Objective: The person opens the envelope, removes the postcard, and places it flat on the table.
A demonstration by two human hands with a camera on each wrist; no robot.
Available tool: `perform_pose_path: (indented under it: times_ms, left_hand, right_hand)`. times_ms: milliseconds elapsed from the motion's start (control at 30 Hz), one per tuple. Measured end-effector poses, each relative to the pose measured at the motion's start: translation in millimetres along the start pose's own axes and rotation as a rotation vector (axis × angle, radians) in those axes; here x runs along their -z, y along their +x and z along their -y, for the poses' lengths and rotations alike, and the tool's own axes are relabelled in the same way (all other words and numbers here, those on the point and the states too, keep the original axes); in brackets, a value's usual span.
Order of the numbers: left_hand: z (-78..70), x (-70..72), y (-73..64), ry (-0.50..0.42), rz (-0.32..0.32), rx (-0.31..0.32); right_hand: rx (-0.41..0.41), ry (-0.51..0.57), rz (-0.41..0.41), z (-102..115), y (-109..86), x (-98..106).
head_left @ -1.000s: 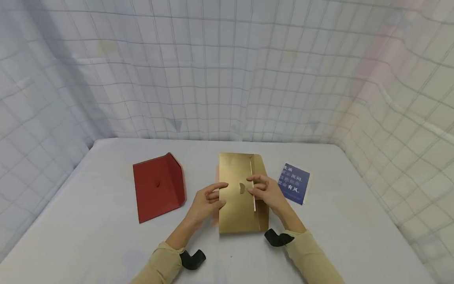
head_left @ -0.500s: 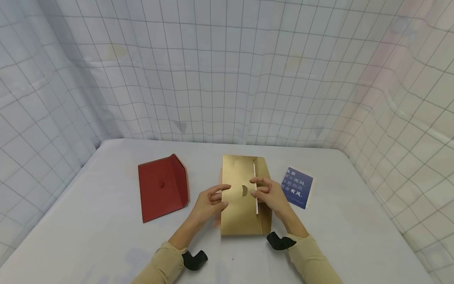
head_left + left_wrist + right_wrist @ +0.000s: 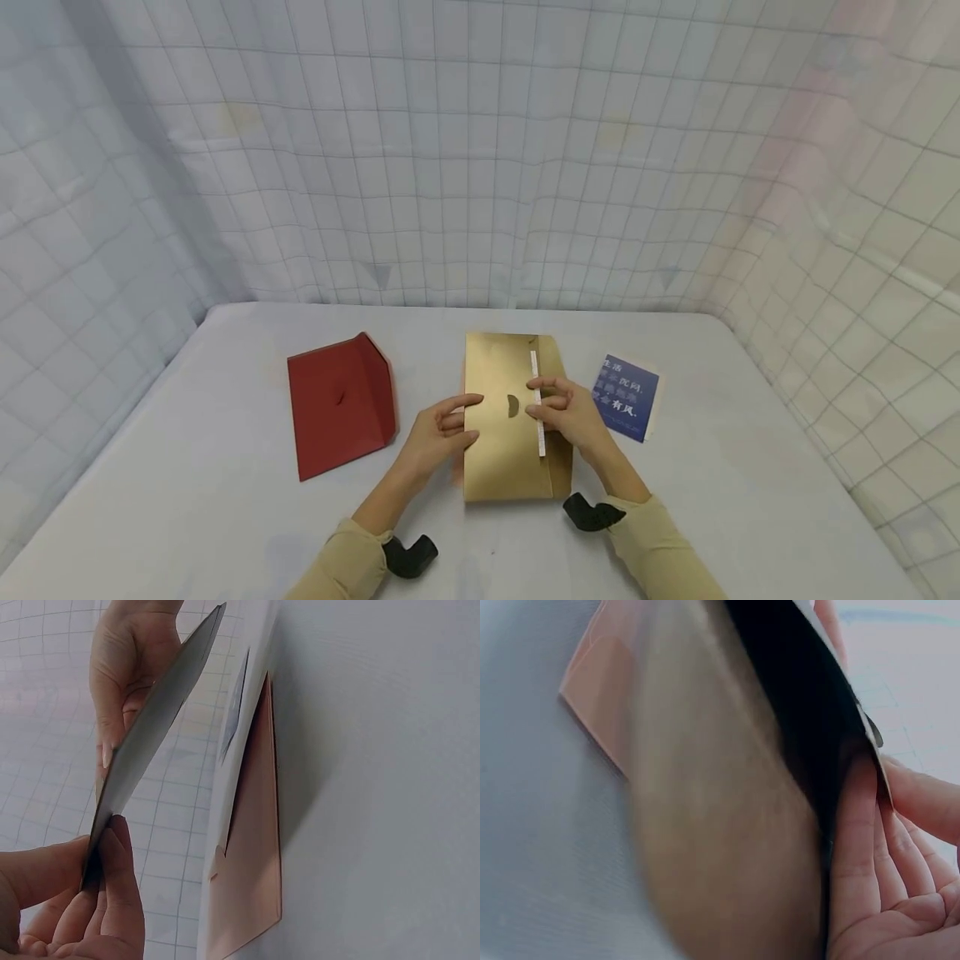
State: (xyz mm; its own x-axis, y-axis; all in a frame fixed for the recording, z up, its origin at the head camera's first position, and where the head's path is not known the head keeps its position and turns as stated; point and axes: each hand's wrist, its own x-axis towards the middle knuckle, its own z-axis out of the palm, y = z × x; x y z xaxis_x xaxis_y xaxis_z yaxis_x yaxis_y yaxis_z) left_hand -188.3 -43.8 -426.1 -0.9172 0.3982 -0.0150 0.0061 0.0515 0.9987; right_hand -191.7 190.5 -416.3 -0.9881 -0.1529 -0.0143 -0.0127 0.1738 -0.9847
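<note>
A gold envelope (image 3: 498, 458) is held up off the table in both hands, its flap side to the right. My left hand (image 3: 433, 433) pinches its left edge between thumb and fingers. At the opening my right hand (image 3: 567, 412) pinches the near panel beside a narrow white strip (image 3: 542, 437). In the right wrist view the right thumb is outside that panel and the fingers (image 3: 855, 847) reach inside, where the envelope's interior (image 3: 802, 697) looks dark. Beneath it, a salmon-pink envelope (image 3: 255, 862) lies on the table.
A red envelope (image 3: 337, 408) with a raised flap lies on the left of the white table (image 3: 720, 467). A blue card (image 3: 626, 396) with white lettering lies to the right, over a paler sheet. Checked curtains (image 3: 480, 183) stand around the table's back and sides.
The white strip at the gold envelope's opening shows wider than before. Both hands keep their grip on the envelope; the head view has shifted slightly.
</note>
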Motion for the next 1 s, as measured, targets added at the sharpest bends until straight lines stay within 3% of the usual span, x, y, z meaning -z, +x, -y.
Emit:
perform_pose_path:
  times_ms: [267,667,1000]
  left_hand:
    - [3.7,4.6,-5.4,-0.020,-0.029,0.027]
    - [1.9,2.4,-2.7,-0.067,-0.011,-0.015]
    - [-2.0,3.7,0.0,-0.038,-0.029,0.010]
  right_hand:
    - [-0.010,-0.003,0.021,-5,1.1,-5]
    - [0.017,-0.039,0.024,-3,0.2,3]
    - [0.021,-0.029,0.028,-1,0.9,5]
